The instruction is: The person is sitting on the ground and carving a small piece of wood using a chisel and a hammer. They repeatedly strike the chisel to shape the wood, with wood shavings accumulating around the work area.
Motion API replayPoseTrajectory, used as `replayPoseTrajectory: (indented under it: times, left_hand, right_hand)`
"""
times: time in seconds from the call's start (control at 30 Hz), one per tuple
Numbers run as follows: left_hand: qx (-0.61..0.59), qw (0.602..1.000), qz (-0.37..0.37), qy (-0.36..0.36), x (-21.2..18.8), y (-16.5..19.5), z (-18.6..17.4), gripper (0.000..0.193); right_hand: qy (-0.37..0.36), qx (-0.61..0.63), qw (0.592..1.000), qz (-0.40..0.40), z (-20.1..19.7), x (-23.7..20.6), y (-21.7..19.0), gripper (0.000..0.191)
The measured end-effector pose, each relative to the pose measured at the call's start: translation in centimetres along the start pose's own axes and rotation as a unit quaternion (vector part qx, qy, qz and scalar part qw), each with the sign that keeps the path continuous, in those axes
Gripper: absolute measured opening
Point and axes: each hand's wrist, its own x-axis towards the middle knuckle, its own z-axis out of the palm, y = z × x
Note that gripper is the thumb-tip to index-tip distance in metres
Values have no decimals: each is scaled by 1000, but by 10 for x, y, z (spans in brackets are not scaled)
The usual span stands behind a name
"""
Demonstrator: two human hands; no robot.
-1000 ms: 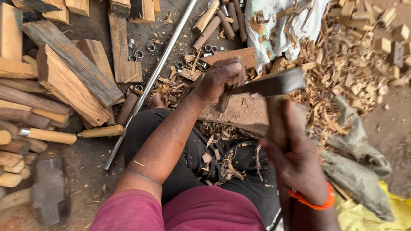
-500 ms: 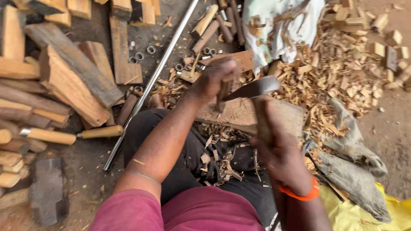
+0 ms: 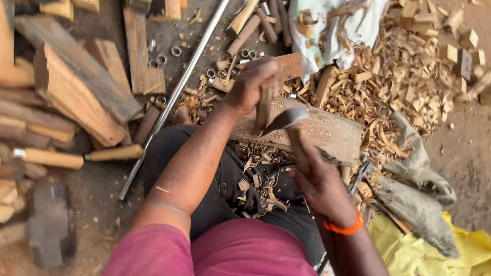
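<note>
My left hand [image 3: 254, 86] closed around short wood stick [image 3: 263, 108], stick upright on chopping block [image 3: 327, 134]. My right hand [image 3: 318, 179] closed on hatchet [image 3: 286, 120] handle, blade touching stick's side. Block between my knees, shavings [image 3: 404, 87] heaped beyond. Metal rod [image 3: 176, 92], split logs [image 3: 76, 97] lying left on ground.

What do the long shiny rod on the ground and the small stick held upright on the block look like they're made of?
Long shiny rod: likely metal, smooth grey with a bright sheen. Small upright stick in the left hand: raw unfinished wood, pale tan, on the rough wooden block.
</note>
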Motion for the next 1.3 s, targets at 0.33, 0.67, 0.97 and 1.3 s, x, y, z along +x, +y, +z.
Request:
replayPoseTrajectory:
  times: [0.33, 0.67, 0.97, 1.3]
  left_hand:
    - [41, 999, -19, -1, 0, 6, 8, 38]
    - [53, 999, -12, 0, -4, 6, 10, 39]
    - [58, 998, 32, 12, 0, -3, 4, 37]
    - [66, 998, -2, 24, 0, 0, 4, 40]
  right_hand:
    - [125, -32, 988, -83, -19, -11, -72, 96]
    - [195, 37, 980, 5, -32, -36, -70, 94]
    - [3, -81, 996, -30, 12, 1, -14, 95]
    - [62, -77, 995, 33, -17, -25, -47, 90]
